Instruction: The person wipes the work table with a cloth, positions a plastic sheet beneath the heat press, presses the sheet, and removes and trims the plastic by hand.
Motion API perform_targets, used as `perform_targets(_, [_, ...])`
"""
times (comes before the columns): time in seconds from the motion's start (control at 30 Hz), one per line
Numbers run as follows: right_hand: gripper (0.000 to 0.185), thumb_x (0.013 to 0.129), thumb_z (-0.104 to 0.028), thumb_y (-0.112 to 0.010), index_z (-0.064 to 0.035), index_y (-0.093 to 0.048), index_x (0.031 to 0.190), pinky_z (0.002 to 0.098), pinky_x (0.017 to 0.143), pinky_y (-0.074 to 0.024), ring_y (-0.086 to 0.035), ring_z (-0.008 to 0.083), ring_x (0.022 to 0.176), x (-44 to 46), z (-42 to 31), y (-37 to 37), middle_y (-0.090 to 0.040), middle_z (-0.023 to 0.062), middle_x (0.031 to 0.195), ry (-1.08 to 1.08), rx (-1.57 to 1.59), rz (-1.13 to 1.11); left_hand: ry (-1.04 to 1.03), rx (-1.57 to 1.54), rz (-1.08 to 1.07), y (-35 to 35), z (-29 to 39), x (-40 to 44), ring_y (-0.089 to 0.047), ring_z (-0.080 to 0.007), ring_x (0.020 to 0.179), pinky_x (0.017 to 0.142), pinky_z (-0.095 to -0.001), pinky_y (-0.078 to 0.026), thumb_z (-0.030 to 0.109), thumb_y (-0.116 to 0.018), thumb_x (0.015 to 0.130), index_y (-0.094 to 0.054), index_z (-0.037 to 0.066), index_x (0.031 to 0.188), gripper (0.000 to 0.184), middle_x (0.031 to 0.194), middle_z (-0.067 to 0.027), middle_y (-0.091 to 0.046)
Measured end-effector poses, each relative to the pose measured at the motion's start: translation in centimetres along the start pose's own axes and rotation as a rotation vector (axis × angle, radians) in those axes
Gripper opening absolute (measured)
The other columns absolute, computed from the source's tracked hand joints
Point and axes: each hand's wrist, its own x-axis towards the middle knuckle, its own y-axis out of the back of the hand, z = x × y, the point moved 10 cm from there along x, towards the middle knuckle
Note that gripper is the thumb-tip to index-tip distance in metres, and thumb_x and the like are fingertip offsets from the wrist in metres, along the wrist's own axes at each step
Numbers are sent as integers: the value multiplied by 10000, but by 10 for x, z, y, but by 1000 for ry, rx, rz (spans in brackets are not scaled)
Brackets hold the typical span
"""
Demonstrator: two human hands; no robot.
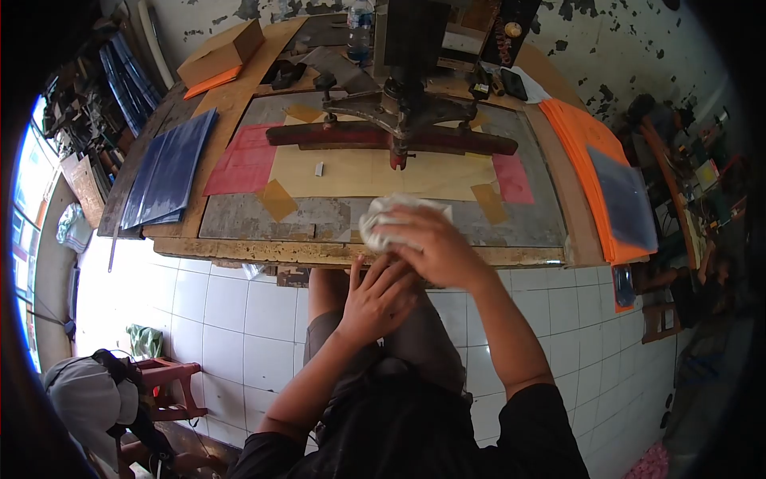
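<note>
A crumpled whitish cloth point(381, 227) is under my right hand point(427, 243), whose fingers are wrapped over it at the table's front edge. Just below and left of it, my left hand point(377, 299) has its fingers spread and touches or nearly touches the wooden edge; nothing shows in it. Beyond my hands, a pale yellow sheet point(375, 180) lies on the grey plate point(239, 218), with pink sheets point(243, 160) at its ends and brown tape pieces point(276, 200) at its corners. A small white piece point(319, 169) rests on the sheet, in front of the dark red press bar point(471, 143).
Blue plastic sheets point(171, 169) lie at the left, orange sheets point(590, 168) at the right. At the back are a cardboard box point(221, 53), a water bottle point(360, 32) and a phone point(513, 83). A person in a grey cap point(88, 399) is at lower left beside a red stool point(171, 391).
</note>
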Motion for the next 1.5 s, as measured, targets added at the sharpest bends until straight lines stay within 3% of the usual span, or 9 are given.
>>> perform_targets(0.13, [330,962,-106,-748,-96,-774,1291,512,1214,-444,-603,345,1400,8,34,17,-705,137,1415,-279,-173,152,-32,31,38,10,9,6,-479,-269,1554,1316,-616,-174,311,-815,904,-713,197,1362,483,1521,-38,-637])
perform_targets(0.27, [333,973,-112,-743,-121,-781,1303,509,1212,-447,-608,348,1405,5,-29,-19,-697,137,1445,71,-13,-19,4,7,13,-3,-2,-1,-484,-258,1550,1318,-605,-180,285,-818,882,-716,206,1368,502,1558,1,-627])
perform_targets(0.53, [359,984,-78,-729,-134,-773,1336,504,1207,-446,-595,354,1422,-79,95,77,-689,172,1444,-555,-228,302,-24,-3,14,26,10,16,-542,-255,1503,1267,-559,-289,290,-811,912,-723,203,1376,481,1579,26,-634])
perform_targets(0.67, [434,943,-53,-761,-129,-748,1370,535,1206,-435,-580,360,1421,-62,-18,28,-660,130,1482,-171,-133,95,-38,-101,-27,42,9,26,-559,-260,1484,1204,-491,-395,280,-808,919,-718,172,1378,481,1520,-2,-673])
perform_targets(0.8, [405,962,-63,-744,-135,-750,1360,526,1177,-442,-592,359,1408,-69,-2,32,-687,105,1447,-219,-113,178,74,-289,-8,55,-23,33,-553,-267,1486,1164,-481,-456,255,-802,924,-721,117,1345,450,1478,-66,-683])
perform_targets(0.97, [425,947,-86,-748,-155,-753,1367,534,1178,-440,-571,343,1431,-65,-8,28,-657,102,1480,-232,-163,175,7,-32,-66,58,-28,43,-519,-325,1491,1333,-559,-240,370,-637,1049,-428,77,1657,706,1438,-142,-677])
perform_targets(1.17, [532,874,-82,-782,-213,-755,1389,540,1223,-416,-535,297,1484,-61,-53,-19,-616,74,1548,-65,-151,17,90,-172,-23,58,-37,38,-516,-331,1490,1332,-583,-207,430,-501,1081,-331,15,1687,754,1437,-136,-691])
perform_targets(1.3, [471,851,-99,-822,-186,-797,1313,517,1181,-454,-616,326,1384,-92,-3,37,-698,95,1444,-224,-168,209,85,-140,-20,60,-34,40,-503,-328,1497,1337,-577,-186,438,-484,1087,-364,34,1679,726,1446,-102,-687])
perform_targets(1.5, [335,1054,-172,-689,-107,-752,1376,495,1168,-476,-645,370,1343,-184,105,131,-709,169,1421,-657,-314,458,42,26,-64,53,-27,39,-421,-327,1565,1334,-586,-181,422,-507,1092,-598,180,1553,529,1517,-58,-622])
